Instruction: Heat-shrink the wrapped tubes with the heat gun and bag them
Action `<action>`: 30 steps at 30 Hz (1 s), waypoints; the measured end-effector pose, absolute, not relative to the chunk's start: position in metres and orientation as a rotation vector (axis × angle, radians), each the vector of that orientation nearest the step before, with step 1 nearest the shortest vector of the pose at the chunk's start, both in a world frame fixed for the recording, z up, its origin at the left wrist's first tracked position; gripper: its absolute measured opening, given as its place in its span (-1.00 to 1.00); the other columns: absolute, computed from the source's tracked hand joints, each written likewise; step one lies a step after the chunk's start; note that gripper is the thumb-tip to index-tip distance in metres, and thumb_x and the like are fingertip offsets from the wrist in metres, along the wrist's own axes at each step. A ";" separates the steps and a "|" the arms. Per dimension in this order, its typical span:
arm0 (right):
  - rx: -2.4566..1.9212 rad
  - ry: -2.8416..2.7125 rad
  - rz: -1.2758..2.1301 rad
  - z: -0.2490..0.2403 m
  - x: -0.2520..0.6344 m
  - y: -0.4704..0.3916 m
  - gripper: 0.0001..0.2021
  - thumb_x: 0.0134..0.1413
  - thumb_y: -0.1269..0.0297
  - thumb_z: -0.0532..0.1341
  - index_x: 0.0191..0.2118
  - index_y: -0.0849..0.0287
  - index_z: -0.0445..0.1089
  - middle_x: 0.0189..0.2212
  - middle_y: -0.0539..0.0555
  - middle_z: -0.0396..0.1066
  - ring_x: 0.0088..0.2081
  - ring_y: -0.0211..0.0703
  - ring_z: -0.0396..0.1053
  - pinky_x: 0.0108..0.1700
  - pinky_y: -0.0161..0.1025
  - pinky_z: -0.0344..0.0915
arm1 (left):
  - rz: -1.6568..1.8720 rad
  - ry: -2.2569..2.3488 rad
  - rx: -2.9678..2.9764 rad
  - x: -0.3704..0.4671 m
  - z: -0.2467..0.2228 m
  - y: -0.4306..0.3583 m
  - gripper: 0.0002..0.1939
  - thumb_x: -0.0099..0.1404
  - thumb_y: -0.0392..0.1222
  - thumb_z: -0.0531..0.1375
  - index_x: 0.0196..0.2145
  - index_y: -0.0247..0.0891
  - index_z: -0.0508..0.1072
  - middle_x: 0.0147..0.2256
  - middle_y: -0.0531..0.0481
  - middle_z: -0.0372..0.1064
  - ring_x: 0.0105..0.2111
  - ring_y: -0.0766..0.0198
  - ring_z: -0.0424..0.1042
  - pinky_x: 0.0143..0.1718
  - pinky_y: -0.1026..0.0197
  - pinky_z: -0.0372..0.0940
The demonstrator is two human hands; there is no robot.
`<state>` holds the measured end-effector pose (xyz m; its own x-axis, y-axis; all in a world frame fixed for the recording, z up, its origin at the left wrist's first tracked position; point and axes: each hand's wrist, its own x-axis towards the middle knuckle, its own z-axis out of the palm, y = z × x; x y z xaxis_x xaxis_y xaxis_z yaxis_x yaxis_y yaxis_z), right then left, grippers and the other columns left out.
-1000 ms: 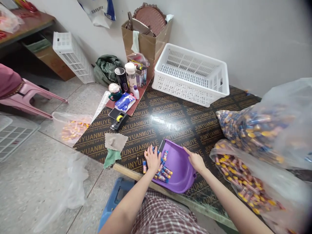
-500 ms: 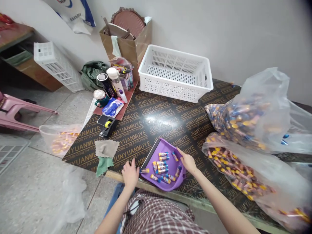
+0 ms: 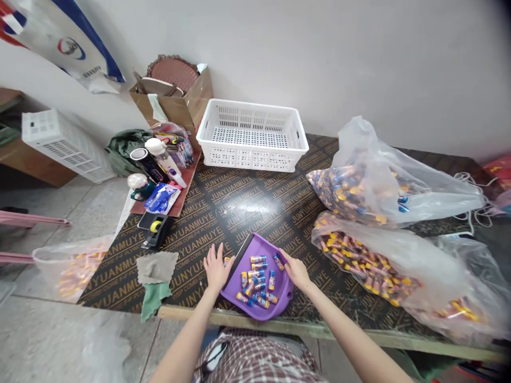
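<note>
A purple dustpan [image 3: 282, 302] with a black front lip lies near the table's front edge. Inside it are several small candy rolls [image 3: 256, 273] in blue, yellow and pink wrappers. My right hand [image 3: 296, 272] grips the dustpan's right rim, thumb over the edge beside one roll. Left of the black lip, my left hand [image 3: 216, 270] rests low over the tabletop with its fingers spread. One more roll [image 3: 227, 260] shows partly between that hand and the lip; whether my fingers touch it I cannot tell.
A white plastic crate [image 3: 251, 155] stands at the back. Two clear bags of wrapped rolls [image 3: 347, 194] [image 3: 359, 263] lie on the right. On the left are a tape dispenser [image 3: 157, 231], grey and green cloths [image 3: 157, 267], bottles [image 3: 163, 157] and a cardboard box [image 3: 195, 101].
The camera view has shifted to the right. My left hand has moved farther up along the dustpan's lip, its fingers spread wider. My right hand keeps its grip on the rim.
</note>
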<state>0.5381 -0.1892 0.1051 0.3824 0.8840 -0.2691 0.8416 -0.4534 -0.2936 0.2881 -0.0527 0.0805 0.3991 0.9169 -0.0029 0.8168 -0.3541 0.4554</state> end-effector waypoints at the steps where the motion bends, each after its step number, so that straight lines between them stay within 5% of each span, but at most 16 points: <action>1: -2.529 -1.547 0.597 0.104 0.538 -0.191 -0.41 0.02 0.49 -0.04 0.21 0.05 0.04 -0.22 0.07 0.48 -0.23 -0.10 0.44 -0.17 -0.20 0.30 | 0.334 1.475 2.288 0.291 0.073 -0.048 -0.43 0.21 0.03 0.04 0.14 -0.20 0.13 0.19 -0.23 -0.03 0.19 -0.03 -0.05 0.12 -0.19 -0.06; 4: -2.526 -1.457 0.605 0.101 0.533 -0.197 -0.41 -0.01 0.51 -0.02 0.20 0.05 0.07 -0.25 0.07 0.50 -0.23 -0.09 0.45 -0.16 -0.19 0.30 | 0.300 1.268 2.336 0.300 0.047 -0.054 -0.57 0.23 -0.21 -0.01 0.06 -0.23 0.25 0.15 -0.18 0.08 0.18 0.09 -0.01 0.14 -0.07 0.01; 7: -2.484 -1.373 0.601 0.103 0.525 -0.206 -0.41 -0.04 0.53 -0.02 0.17 0.08 0.12 -0.20 0.09 0.48 -0.20 -0.08 0.44 -0.13 -0.17 0.30 | 0.406 1.305 2.249 0.314 0.032 -0.082 -0.51 0.16 -0.44 -0.11 0.01 -0.27 0.31 0.02 -0.19 0.24 0.09 0.19 0.18 0.09 0.05 0.13; 11: -2.401 -1.302 0.561 0.123 0.526 -0.230 -0.36 -0.13 0.56 0.00 0.14 0.03 0.17 -0.03 -0.01 0.36 -0.06 -0.15 0.36 -0.04 -0.26 0.26 | 0.505 0.979 2.250 0.341 0.063 -0.127 -0.54 0.22 -0.36 -0.13 0.02 -0.14 0.30 0.08 -0.14 0.16 0.05 0.20 0.24 0.02 0.05 0.23; 13: -2.331 -1.267 0.538 0.146 0.540 -0.249 -0.34 -0.16 0.56 -0.01 0.16 0.06 0.15 0.02 -0.01 0.31 -0.02 -0.17 0.33 0.00 -0.26 0.24 | 0.594 0.797 2.356 0.353 0.107 -0.139 -0.56 0.22 -0.22 -0.01 0.06 -0.01 0.25 0.16 -0.05 0.05 0.13 0.10 0.12 0.10 -0.07 0.12; 16: -2.194 -1.210 0.487 0.208 0.581 -0.286 -0.36 -0.16 0.55 -0.04 0.15 0.16 0.17 0.04 0.06 0.28 0.01 -0.13 0.30 0.07 -0.17 0.18 | 0.978 0.782 2.425 0.365 0.192 -0.138 -0.48 0.20 -0.17 0.05 0.11 0.21 0.12 0.20 0.11 -0.05 0.15 0.06 0.08 0.17 -0.21 -0.09; 20: -2.168 -1.299 0.291 0.340 0.665 -0.339 -0.42 -0.12 0.53 -0.03 0.12 0.22 0.22 0.05 0.11 0.28 0.03 -0.06 0.28 0.06 -0.08 0.18 | 1.482 1.036 2.252 0.369 0.278 -0.123 -0.39 0.17 -0.11 0.10 0.17 0.14 0.03 0.19 0.09 -0.02 0.15 0.05 0.07 0.15 -0.17 0.00; 22: -2.336 -1.222 0.220 0.414 0.712 -0.360 -0.46 -0.07 0.51 -0.05 0.10 0.27 0.24 -0.07 0.15 0.39 -0.29 -0.15 0.44 -0.19 -0.18 0.35 | 1.520 1.140 2.202 0.366 0.291 -0.121 -0.43 0.18 -0.07 0.08 0.16 0.06 0.08 0.16 0.02 0.05 0.14 0.05 0.09 0.15 -0.12 0.03; 25: -2.634 -1.118 0.017 0.511 0.779 -0.377 -0.48 0.05 0.44 -0.12 0.15 0.41 0.12 -0.46 0.09 0.49 -0.65 -0.40 0.31 -0.47 -0.36 0.25 | 1.415 1.273 2.152 0.368 0.281 -0.131 -0.51 0.20 0.01 0.03 0.09 -0.04 0.21 0.10 -0.08 0.12 0.10 0.03 0.13 0.12 -0.10 0.07; 30: -2.651 -1.359 -0.752 0.585 0.849 -0.346 -0.58 0.11 0.44 -0.06 0.08 0.43 0.21 -0.13 0.26 0.39 -0.17 -0.12 0.37 -0.17 -0.19 0.22 | 1.026 1.062 2.161 0.437 0.273 -0.150 -0.61 0.14 0.09 0.04 -0.18 -0.18 0.40 -0.05 -0.17 0.26 0.02 0.02 0.22 0.04 -0.10 0.15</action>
